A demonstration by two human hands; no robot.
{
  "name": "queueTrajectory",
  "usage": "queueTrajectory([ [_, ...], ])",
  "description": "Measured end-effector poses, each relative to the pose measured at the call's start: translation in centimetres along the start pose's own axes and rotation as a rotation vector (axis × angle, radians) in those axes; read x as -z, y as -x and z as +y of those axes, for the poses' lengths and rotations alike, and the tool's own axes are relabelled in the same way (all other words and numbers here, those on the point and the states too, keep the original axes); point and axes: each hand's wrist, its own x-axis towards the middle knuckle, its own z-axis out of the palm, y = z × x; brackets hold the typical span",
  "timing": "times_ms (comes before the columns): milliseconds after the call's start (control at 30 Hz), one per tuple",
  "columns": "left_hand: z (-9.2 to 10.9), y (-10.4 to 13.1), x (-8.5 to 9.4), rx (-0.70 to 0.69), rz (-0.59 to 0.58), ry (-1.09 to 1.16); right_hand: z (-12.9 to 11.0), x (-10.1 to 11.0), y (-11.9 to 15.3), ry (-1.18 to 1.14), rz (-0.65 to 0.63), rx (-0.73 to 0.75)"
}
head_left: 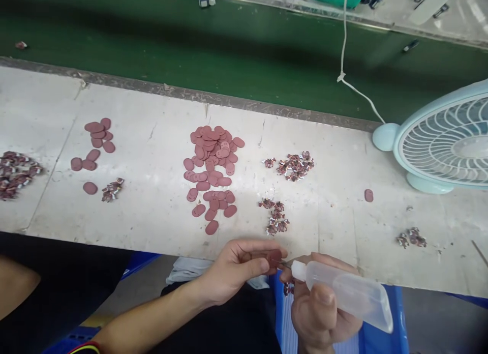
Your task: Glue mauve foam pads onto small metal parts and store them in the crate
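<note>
My left hand [236, 270] pinches a reddish-brown oval disc [275, 257] between thumb and fingers, just past the table's near edge. My right hand [324, 305] is wrapped round a translucent squeeze bottle [351, 290] with a white cap. The bottle's thin tip points left and reaches the disc. Under the tip, by the right fingers, a small dark brown figure piece [288, 288] shows. A large pile of oval discs [211, 145] lies beyond my left hand, and clusters of small brown and white pieces [295, 166] lie to its right.
A light blue fan [453, 140] stands at the right on the white table [152, 206]. More discs [98, 133] and pieces [17, 173] lie at the left. A green belt [190, 49] runs beyond the table. A blue bin [398, 318] is below; a person's arm [17, 288] is at left.
</note>
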Motion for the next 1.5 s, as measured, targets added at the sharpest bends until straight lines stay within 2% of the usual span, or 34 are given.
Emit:
queueTrajectory([
  [400, 0.1, -0.2, 0.0, -0.003, -0.018, -0.018, -0.3, 0.1, 0.1, 0.036, -0.017, -0.027],
  [633, 0.0, -0.3, 0.0, -0.003, -0.01, -0.004, -0.4, 0.3, 0.1, 0.1, -0.04, 0.017],
  [833, 0.2, 0.0, 0.0, 0.024, -0.02, 0.024, -1.5, -0.6, -0.5, 0.002, -0.033, -0.033],
  [1067, 0.1, 0.0, 0.0, 0.0, -0.031, 0.032, -1.3, -0.6, -0.2, 0.023, -0.001, 0.024],
  [1267, 0.1, 0.2, 0.1, 0.027, -0.038, 0.105, -2.7, -0.6, -0.8, -0.078, -0.065, -0.097],
  [1500, -0.1, 0.2, 0.3, 0.02, -0.065, 0.13, -3.4, -1.0, -0.5, -0.021, -0.109, 0.014],
])
